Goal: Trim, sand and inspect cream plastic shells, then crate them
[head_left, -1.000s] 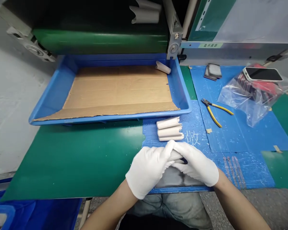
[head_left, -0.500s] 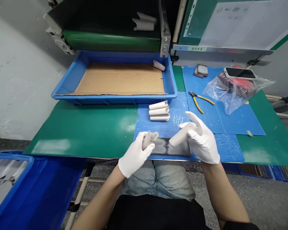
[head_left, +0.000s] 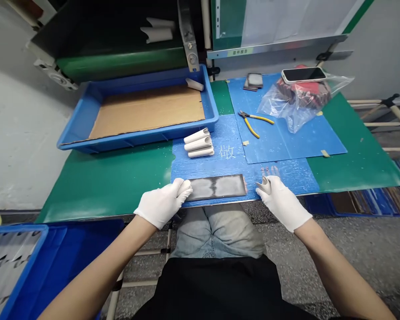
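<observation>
My left hand (head_left: 162,203) in a white glove rests at the left end of a dark grey rectangular strip (head_left: 216,187), its fingers closed around a beige rolled tube (head_left: 186,188) that they mostly hide. My right hand (head_left: 282,203), also gloved, sits just right of the strip, pinching a similar tube (head_left: 264,186) with only its tip showing. Several more rolled tubes (head_left: 198,143) lie stacked side by side on the blue corrugated mat (head_left: 226,166), beyond the strip and out of reach of my fingers.
A blue tray (head_left: 136,142) lined with cardboard holds one loose tube (head_left: 194,84). To the right lie yellow-handled pliers (head_left: 253,122) and a phone (head_left: 303,74) on a plastic bag (head_left: 295,104). A blue crate (head_left: 20,262) stands low at left.
Both hands have come down from the air to the near bench edge, on either side of the grey strip. The tubes are now mostly inside my fingers, and the view has shifted.
</observation>
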`<state>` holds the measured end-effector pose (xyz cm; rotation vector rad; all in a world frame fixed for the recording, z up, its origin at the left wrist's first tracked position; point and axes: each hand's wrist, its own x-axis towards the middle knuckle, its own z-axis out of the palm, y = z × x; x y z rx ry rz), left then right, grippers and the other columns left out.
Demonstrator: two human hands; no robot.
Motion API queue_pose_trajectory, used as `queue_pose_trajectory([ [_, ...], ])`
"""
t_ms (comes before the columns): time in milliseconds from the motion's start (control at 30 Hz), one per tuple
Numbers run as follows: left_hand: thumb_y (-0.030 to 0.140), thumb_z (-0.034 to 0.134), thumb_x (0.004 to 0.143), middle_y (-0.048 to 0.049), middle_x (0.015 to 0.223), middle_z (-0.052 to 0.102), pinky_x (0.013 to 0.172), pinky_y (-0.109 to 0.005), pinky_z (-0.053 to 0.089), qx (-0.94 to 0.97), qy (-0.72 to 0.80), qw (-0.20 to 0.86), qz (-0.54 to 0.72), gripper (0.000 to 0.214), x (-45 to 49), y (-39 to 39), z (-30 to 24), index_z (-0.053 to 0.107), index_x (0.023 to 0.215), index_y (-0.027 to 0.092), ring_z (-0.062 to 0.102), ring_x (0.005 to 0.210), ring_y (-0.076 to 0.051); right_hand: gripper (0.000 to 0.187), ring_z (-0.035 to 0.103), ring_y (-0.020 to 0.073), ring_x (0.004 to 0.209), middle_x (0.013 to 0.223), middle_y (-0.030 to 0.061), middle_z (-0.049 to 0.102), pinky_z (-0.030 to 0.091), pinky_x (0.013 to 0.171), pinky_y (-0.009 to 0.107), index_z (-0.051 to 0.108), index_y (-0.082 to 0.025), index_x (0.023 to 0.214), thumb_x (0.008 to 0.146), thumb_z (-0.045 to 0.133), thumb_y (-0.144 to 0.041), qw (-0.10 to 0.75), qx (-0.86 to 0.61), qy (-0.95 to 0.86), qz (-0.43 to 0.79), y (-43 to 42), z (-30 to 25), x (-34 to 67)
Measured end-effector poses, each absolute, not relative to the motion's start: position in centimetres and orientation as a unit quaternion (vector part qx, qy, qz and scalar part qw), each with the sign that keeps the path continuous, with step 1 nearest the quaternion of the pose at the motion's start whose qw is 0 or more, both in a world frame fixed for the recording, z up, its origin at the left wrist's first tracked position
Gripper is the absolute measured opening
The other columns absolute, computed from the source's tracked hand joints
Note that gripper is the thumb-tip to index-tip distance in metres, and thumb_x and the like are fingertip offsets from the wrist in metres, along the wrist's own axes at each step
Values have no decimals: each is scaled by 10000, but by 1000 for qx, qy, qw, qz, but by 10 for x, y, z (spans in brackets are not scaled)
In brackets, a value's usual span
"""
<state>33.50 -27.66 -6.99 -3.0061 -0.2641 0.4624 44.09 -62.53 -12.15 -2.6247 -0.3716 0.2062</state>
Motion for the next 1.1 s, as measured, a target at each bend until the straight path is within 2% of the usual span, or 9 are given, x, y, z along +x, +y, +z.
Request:
queue_pose_trajectory([
  [167,627,185,1084,-66,1036,750,646,-286,381,-983,-32,94,156,551,336,-276,-65,610,1184,290,738,877,-272,265,733,282,904,1044,77,743,540,768,381,585,-247,1181,998,596,-439,254,-938,-199,123,-624,-100,443],
  [267,627,176,1084,-67,1052,751,651,-295,381,-980,-21,107,164,558,337,-274,-64,609,1174,286,737,865,-281,352,669,196,716,897,45,724,519,664,326,579,-222,1093,1006,567,-563,415,-838,-218,280,-609,-88,450],
  [367,635,205,1080,-60,1059,752,653,-304,393,-981,-22,98,166,544,338,-273,-63,613,1159,285,738,890,-293,466,645,151,702,973,79,747,534,661,298,587,-193,1126,1006,532,-640,569,-671,-223,420,-591,-86,460],
  [500,621,250,1078,-60,1052,751,647,-318,417,-980,-33,76,183,513,337,-270,-63,624,1143,276,738,880,-297,487,626,136,676,1013,77,735,493,593,274,564,-216,1166,968,603,-660,648,-701,-107,278,-587,-86,470],
  [600,610,225,1083,-49,1004,752,630,-312,411,-979,-26,65,190,511,337,-266,-63,619,1175,298,736,842,-289,458,494,114,572,840,-2,651,380,520,269,572,-234,1077,959,613,-674,579,-782,-88,214,-596,-82,468],
  [700,614,204,1083,-33,943,747,593,-294,382,-980,-21,69,186,509,339,-263,-63,608,1156,313,732,794,-278,456,475,139,658,777,-26,567,396,625,294,577,-236,938,952,610,-691,463,-847,-137,223,-601,-80,463],
  [833,628,209,1077,-24,917,748,574,-284,371,-982,-32,76,170,502,345,-263,-60,598,1137,318,731,757,-270,521,495,172,673,705,-30,504,422,708,329,500,-250,879,1053,315,-705,432,-844,-185,259,-600,-83,457],
  [933,627,221,1070,-50,893,752,620,-310,423,-981,-40,82,169,512,350,-266,-57,604,1159,300,736,762,-291,508,565,198,701,746,-8,579,418,686,326,486,-246,949,1029,358,-731,322,-891,-196,251,-597,-83,455],
  [1100,628,227,1050,-104,1022,775,716,-406,505,-975,-48,58,208,551,364,-275,-46,629,1178,273,753,858,-352,470,696,272,766,960,68,750,429,695,357,585,-279,1169,1055,312,-644,42,-947,-247,201,-576,-68,456],
])
